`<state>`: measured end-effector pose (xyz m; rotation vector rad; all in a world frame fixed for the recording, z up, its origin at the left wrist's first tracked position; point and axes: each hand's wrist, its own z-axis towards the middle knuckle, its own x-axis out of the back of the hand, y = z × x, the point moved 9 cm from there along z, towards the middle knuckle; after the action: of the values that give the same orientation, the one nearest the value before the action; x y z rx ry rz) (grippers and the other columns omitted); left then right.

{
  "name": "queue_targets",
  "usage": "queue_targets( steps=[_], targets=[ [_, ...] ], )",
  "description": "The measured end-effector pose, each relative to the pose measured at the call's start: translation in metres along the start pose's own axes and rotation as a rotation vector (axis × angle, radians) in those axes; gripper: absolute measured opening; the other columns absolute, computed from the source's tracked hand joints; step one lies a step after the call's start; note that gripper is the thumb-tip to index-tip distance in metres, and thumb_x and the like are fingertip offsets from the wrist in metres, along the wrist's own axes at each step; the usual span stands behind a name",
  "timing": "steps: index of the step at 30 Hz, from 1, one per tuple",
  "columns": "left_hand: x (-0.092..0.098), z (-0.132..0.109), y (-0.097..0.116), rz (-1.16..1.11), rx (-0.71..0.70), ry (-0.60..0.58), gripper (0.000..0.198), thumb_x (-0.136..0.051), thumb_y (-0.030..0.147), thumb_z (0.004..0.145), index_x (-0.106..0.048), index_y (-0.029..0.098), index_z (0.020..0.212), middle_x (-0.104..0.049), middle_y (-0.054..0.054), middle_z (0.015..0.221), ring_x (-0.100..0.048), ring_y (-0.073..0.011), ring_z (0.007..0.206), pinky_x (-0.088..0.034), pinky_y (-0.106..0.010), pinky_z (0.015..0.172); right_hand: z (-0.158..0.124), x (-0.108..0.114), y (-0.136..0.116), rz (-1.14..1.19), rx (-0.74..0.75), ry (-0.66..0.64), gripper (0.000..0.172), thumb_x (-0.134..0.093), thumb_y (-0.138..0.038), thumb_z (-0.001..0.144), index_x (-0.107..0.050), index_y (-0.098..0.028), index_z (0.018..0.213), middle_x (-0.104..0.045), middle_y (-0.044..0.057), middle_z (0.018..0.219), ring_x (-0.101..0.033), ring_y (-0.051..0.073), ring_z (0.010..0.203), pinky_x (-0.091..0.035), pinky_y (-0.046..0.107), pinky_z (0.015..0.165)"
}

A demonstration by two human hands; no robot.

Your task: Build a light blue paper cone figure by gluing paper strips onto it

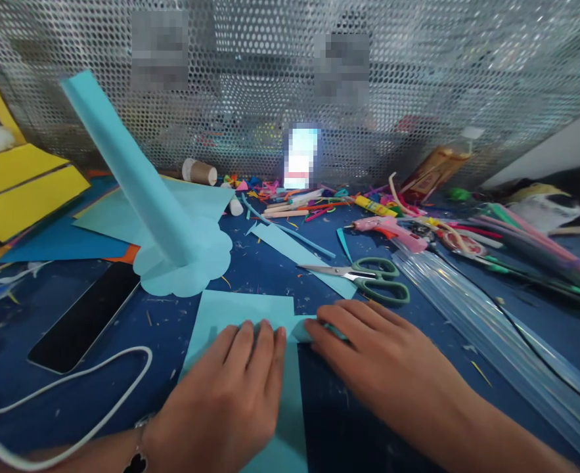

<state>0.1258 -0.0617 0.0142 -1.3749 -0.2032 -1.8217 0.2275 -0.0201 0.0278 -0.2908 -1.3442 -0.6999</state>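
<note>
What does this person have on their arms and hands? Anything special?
The left hand and right hand are bare, with no gloves and no rings showing. The forearms have no sleeves. The left wrist wears a thin metal bracelet with a black four-lobed charm hanging from it. Nothing shows on the right wrist.

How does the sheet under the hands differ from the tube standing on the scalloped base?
The sheet lies flat, while the tube stands tilted. The sheet is a broad folded piece; the tube is long and rolled. The left hand and right hand touch the sheet, not the tube. Both are light blue paper.
</note>
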Motion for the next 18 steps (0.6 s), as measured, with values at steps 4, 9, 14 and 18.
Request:
queue_targets(
  steps=[4, 9, 14, 18],
  targets=[
    [-0.005, -0.005, 0.002, 0.039, 0.006, -0.041, 0.045, -0.046, 0.004, 0.092, -0.065, 0.001, 0.132, -0.074, -0.022, 0.126, -0.076, -0.0344, 0.104, -0.064, -0.044, 0.083, -0.001, 0.000, -0.001, -0.015, -0.014, 0.012, 0.028, -0.061, -0.013, 0.091, -0.072, -0.021, 0.116, -0.076, 0.009, 0.113, -0.069, 0.030, 0.105, -0.059, 0.045, 0.085],
    [-0.015, -0.010, 0.007, 0.058, -0.022, -0.097, 0.048, -0.052, 0.006, 0.090, -0.062, -0.001, 0.137, -0.069, -0.027, 0.132, -0.075, -0.0392, 0.107, -0.067, -0.046, 0.083, -0.003, -0.008, -0.003, -0.040, -0.047, -0.024, 0.038, -0.059, -0.007, 0.085, -0.072, -0.019, 0.119, -0.077, 0.010, 0.113, -0.071, 0.027, 0.093, -0.062, 0.039, 0.075],
    [-0.021, -0.013, 0.007, 0.052, -0.007, -0.135, 0.051, -0.052, 0.009, 0.093, -0.056, -0.003, 0.143, -0.064, -0.030, 0.138, -0.072, -0.0416, 0.115, -0.065, -0.049, 0.090, -0.005, -0.010, -0.006, -0.064, -0.062, -0.028, 0.047, -0.059, -0.005, 0.077, -0.071, -0.016, 0.121, -0.078, 0.010, 0.111, -0.072, 0.029, 0.093, -0.064, 0.039, 0.072],
    [-0.023, -0.015, 0.007, 0.071, -0.016, -0.148, 0.053, -0.051, 0.008, 0.093, -0.054, -0.001, 0.145, -0.062, -0.029, 0.141, -0.071, -0.0404, 0.117, -0.065, -0.049, 0.093, -0.005, -0.011, -0.006, -0.080, -0.070, -0.036, 0.052, -0.057, -0.003, 0.073, -0.071, -0.015, 0.122, -0.077, 0.011, 0.112, -0.072, 0.029, 0.093, -0.065, 0.038, 0.068]
  ],
)
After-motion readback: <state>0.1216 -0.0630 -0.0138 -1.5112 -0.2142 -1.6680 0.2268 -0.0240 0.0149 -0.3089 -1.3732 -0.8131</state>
